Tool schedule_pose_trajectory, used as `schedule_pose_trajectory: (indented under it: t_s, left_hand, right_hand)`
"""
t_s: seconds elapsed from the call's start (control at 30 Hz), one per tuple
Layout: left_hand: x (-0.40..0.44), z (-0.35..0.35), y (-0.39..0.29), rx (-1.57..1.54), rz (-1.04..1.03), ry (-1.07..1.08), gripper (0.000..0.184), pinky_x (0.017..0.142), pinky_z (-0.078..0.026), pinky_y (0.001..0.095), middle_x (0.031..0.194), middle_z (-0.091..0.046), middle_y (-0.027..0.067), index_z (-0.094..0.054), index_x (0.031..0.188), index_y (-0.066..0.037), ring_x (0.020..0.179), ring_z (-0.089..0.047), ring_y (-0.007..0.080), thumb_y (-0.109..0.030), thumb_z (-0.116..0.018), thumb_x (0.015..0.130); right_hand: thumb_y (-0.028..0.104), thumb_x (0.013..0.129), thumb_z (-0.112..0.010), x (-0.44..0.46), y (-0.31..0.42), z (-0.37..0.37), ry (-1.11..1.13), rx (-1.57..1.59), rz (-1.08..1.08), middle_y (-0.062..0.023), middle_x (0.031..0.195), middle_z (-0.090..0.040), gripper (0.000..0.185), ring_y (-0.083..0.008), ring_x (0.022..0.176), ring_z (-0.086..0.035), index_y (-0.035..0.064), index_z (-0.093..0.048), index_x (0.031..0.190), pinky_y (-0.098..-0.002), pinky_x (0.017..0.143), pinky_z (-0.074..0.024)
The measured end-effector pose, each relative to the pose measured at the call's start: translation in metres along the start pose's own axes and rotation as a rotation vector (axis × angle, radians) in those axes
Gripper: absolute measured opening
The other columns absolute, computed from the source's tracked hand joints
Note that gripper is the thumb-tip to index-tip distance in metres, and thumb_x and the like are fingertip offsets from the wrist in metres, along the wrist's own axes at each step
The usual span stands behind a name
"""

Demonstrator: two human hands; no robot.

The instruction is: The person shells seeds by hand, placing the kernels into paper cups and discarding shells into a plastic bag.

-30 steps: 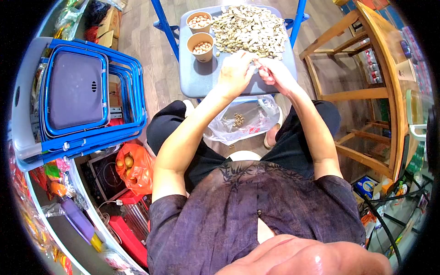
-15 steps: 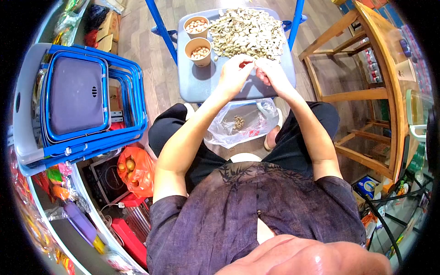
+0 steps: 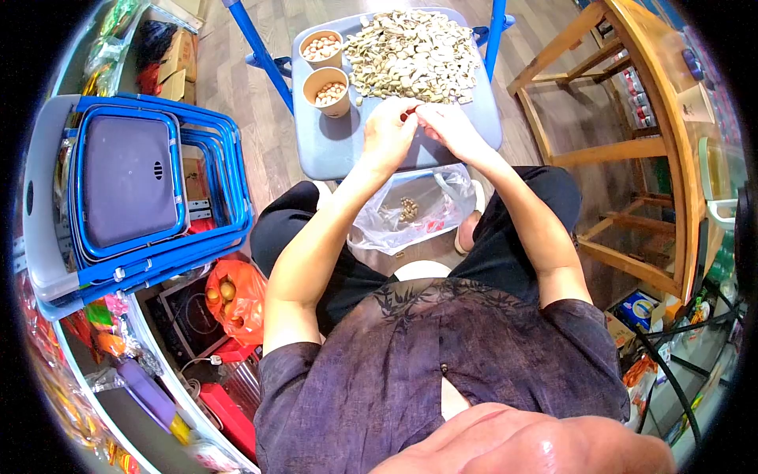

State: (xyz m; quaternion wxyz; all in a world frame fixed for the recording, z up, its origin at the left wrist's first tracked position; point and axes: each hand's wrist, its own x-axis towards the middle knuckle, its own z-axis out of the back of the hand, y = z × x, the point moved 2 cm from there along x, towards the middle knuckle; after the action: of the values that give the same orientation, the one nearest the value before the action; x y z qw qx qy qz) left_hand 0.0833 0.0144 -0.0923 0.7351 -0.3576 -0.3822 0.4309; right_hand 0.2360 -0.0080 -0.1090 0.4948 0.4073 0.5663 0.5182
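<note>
My left hand (image 3: 387,133) and my right hand (image 3: 450,130) meet above the near part of a grey folding stool-like table (image 3: 322,150). Their fingertips are pinched together, with a small dark-red spot showing between them; what they grip is too small to make out. Just beyond lies a heap of flat, pale greenish-white shells or pods (image 3: 414,57). Left of the heap stand two paper cups, the nearer cup (image 3: 335,109) and the farther cup (image 3: 334,61), both holding small pinkish-tan kernels.
Below the table's near edge, a clear plastic bag (image 3: 377,225) lies open between my legs with some brown bits inside. Blue-framed folded stools (image 3: 130,178) stand at left, near an orange bag (image 3: 245,296) of round produce. A wooden frame (image 3: 616,148) stands at right.
My view has shifted slightly, so the table and cups sit a little farther left and higher. Both hands remain together, fingers pinched, with small finger movements.
</note>
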Motion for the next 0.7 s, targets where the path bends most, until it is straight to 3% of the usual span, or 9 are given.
schedule_pose_trajectory:
  t_s: [0.27, 0.4, 0.47, 0.67, 0.7]
  left_hand:
    - [-0.007, -0.003, -0.003, -0.038, -0.004, 0.017, 0.025, 0.076, -0.050, 0.0276, 0.095, -0.069, 0.0095, -0.067, 0.110, -0.002, 0.080, -0.063, 0.0147, -0.005, -0.057, 0.088]
    - [-0.008, -0.005, 0.003, -0.111, 0.033, 0.042, 0.026, 0.076, -0.050, 0.0271, 0.097, -0.069, 0.0084, -0.066, 0.112, -0.002, 0.081, -0.062, 0.0136, -0.005, -0.056, 0.088]
    - [-0.007, -0.005, 0.002, -0.163, 0.059, 0.008, 0.024, 0.074, -0.052, 0.0327, 0.093, -0.068, 0.0132, -0.068, 0.106, -0.004, 0.078, -0.065, 0.0231, -0.007, -0.060, 0.084]
    - [0.006, 0.026, -0.002, 0.088, 0.072, 0.033, 0.022, 0.072, -0.052, 0.0354, 0.087, -0.068, 0.0111, -0.069, 0.104, -0.007, 0.075, -0.065, 0.0236, -0.011, -0.059, 0.085]
    - [0.008, 0.029, 0.002, 0.138, 0.059, 0.030, 0.019, 0.075, -0.052, 0.0375, 0.087, -0.068, 0.0113, -0.069, 0.100, -0.008, 0.080, -0.065, 0.0265, -0.013, -0.059, 0.085]
  right_hand:
    - [0.030, 0.094, -0.053, -0.001, 0.000, 0.005, -0.057, -0.060, 0.009, 0.0007, 0.066, -0.055, 0.033, -0.0090, 0.062, -0.047, 0.0004, -0.065, 0.084, -0.0270, 0.056, -0.0396]
    - [0.026, 0.092, -0.054, 0.001, -0.002, 0.006, -0.034, -0.184, 0.115, -0.0044, 0.063, -0.057, 0.028, -0.0112, 0.061, -0.052, 0.0014, -0.067, 0.087, -0.0283, 0.056, -0.0421]
    - [0.025, 0.092, -0.054, 0.000, 0.006, 0.007, -0.048, -0.231, 0.171, -0.0060, 0.062, -0.057, 0.027, -0.0121, 0.060, -0.053, 0.0018, -0.067, 0.087, -0.0290, 0.056, -0.0430]
    - [0.029, 0.092, -0.053, 0.006, 0.010, 0.027, -0.096, -0.357, 0.143, -0.0095, 0.064, -0.059, 0.033, -0.0168, 0.061, -0.055, 0.0005, -0.066, 0.081, -0.0313, 0.059, -0.0448]
    - [0.033, 0.092, -0.055, 0.006, 0.011, 0.031, -0.134, -0.371, 0.096, -0.0041, 0.062, -0.053, 0.036, -0.0130, 0.059, -0.049, 0.0019, -0.061, 0.074, -0.0298, 0.056, -0.0403]
